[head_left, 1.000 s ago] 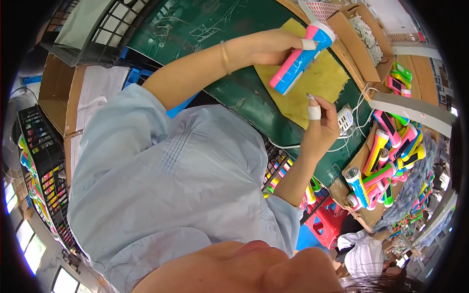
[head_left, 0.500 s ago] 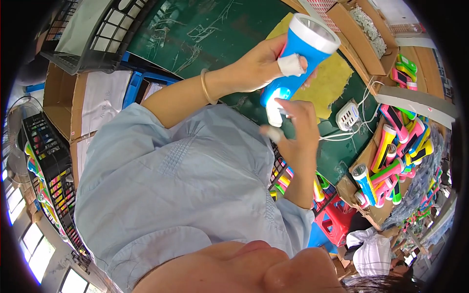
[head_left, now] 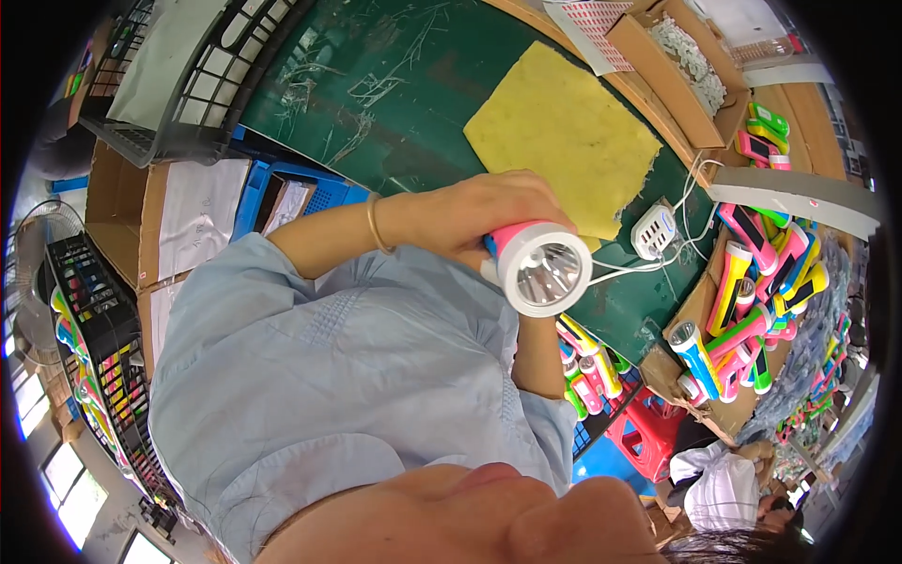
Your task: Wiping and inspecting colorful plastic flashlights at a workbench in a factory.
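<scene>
My left hand point(head_left: 484, 214), with a bangle on its wrist, is wrapped round a flashlight point(head_left: 503, 242) held low over the near edge of the green table point(head_left: 395, 122). The flashlight's white rim and clear reflector face up towards me, and part of its pink and blue body shows behind them. No light shows in the reflector. My right forearm point(head_left: 539, 357) rises just below the flashlight head. The right hand is hidden behind the flashlight, so its fingers do not show. Beyond both hands a yellow cloth point(head_left: 564, 132) lies flat on the table.
A white multi-port charger point(head_left: 654, 232) with white cables lies right of the cloth. Many coloured flashlights point(head_left: 742, 320) fill a cardboard box at the right. A narrow carton point(head_left: 672, 70) of small white pieces stands at the far right; a black crate point(head_left: 202, 89) is at the left.
The flashlight has come down towards me and turned, so its reflector now faces up. My right hand has gone behind it. The glow near its tail is out of sight.
</scene>
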{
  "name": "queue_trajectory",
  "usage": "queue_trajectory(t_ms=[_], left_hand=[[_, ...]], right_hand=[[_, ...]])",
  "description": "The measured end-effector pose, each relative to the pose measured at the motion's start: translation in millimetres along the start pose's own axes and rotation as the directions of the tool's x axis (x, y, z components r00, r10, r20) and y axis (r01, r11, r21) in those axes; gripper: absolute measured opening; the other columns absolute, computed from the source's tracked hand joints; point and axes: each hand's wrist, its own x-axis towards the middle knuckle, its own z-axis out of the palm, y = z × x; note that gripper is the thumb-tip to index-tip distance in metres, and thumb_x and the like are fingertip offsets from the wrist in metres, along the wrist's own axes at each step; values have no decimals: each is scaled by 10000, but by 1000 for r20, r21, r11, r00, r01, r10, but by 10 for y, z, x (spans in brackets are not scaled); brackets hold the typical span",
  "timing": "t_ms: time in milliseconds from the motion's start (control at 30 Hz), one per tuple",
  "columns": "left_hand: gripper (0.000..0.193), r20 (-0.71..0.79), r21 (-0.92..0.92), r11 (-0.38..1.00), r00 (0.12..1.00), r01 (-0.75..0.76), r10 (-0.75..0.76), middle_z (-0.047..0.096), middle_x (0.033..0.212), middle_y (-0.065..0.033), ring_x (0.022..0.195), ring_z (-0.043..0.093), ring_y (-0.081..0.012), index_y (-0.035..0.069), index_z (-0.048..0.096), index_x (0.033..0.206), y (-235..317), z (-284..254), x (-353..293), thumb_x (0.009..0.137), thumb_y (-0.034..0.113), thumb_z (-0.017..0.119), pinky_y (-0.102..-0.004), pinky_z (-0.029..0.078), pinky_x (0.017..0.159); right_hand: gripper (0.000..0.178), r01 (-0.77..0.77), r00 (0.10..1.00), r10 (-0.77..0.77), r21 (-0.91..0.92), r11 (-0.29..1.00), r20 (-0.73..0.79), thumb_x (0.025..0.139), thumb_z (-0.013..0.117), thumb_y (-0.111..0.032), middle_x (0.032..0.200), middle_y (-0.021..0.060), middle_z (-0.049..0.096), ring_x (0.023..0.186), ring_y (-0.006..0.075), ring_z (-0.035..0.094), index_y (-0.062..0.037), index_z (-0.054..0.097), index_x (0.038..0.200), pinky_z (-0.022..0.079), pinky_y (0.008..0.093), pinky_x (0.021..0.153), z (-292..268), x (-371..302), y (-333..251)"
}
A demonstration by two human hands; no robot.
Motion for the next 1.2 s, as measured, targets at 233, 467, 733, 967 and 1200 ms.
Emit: queue_trajectory(t_ms=[233,467,733,967,1200], left_hand=[[619,-18,96,965,969,245,-245,560,1072,-147,918,580,-326,54,424,1195,50,-17,-121,672,176,731,-362,486,764],[681,-240,18,823,802,567,-547,527,1121,-195,994,555,-362,1,308,1250,177,90,-50,739,226,698,-386,466,809],[905,-117,-65,725,716,686,-688,500,1076,-204,923,550,-286,-49,103,1351,197,-113,160,726,261,679,-332,451,798],[762,-204,35,704,695,709,-690,507,1014,-189,859,551,-288,-54,311,1211,185,-23,154,630,234,710,-342,455,739],[679,-335,141,712,710,688,-620,535,912,-221,802,561,-374,-50,333,1156,136,60,145,616,148,694,-393,462,686]], right_hand=[[393,-205,974,212,-88,975,77,704,544,48,883,138,503,764,259,517,-6,519,1092,427,290,664,-207,-35,19],[135,-192,980,181,-173,966,-79,849,533,-96,652,75,492,599,151,466,16,599,812,363,244,569,-315,71,-233],[268,-78,997,79,24,997,-14,876,492,-141,583,60,474,528,134,439,13,472,658,316,246,488,-335,294,-566],[236,-136,986,155,-239,962,64,843,558,-103,565,84,454,477,174,425,17,481,655,332,283,460,-232,467,-560],[196,-68,998,65,-532,844,-24,832,566,-97,582,132,475,470,277,452,3,492,681,350,334,445,-134,408,-566]])
